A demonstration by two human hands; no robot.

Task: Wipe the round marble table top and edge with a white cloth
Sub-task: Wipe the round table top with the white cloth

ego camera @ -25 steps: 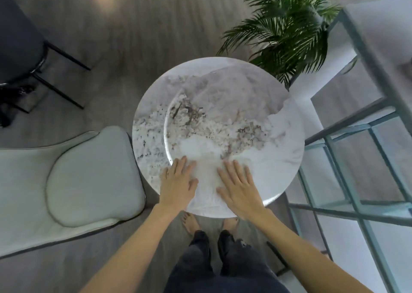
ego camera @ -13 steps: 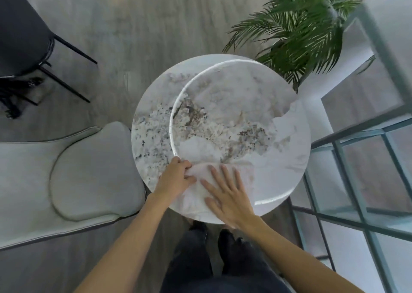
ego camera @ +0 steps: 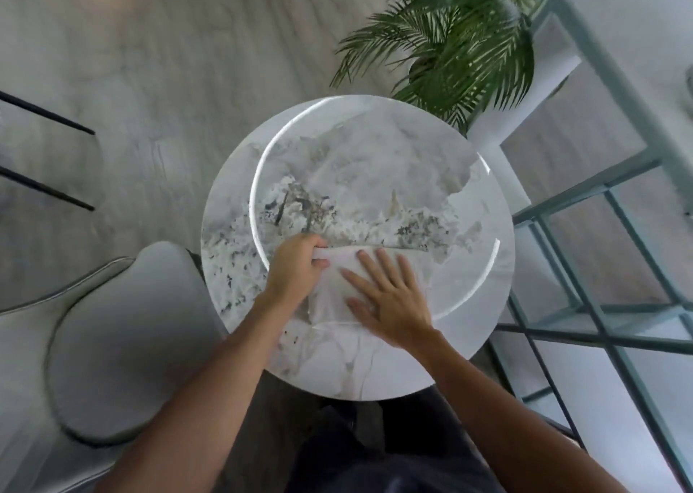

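Observation:
The round marble table [ego camera: 375,154] fills the middle of the view, white with grey and brown veining. A white cloth [ego camera: 330,293] lies on its near half, creased and partly gathered. My left hand [ego camera: 296,271] is closed around the cloth's far left corner, pinching a fold of it. My right hand [ego camera: 390,297] lies flat on the cloth's right part, fingers spread and pointing away from me. The cloth's right edge reaches out past my fingertips and blends into the marble.
A pale cushioned chair [ego camera: 112,342] stands close to the table's left side. A potted palm [ego camera: 450,42] sits just beyond the far right rim. A metal-framed glass partition [ego camera: 600,248] runs along the right. Black chair legs [ego camera: 45,154] show at far left.
Both hands lay flat on the cloth a second ago. My left hand has since closed on the cloth's corner, and both hands with the cloth have moved farther onto the table.

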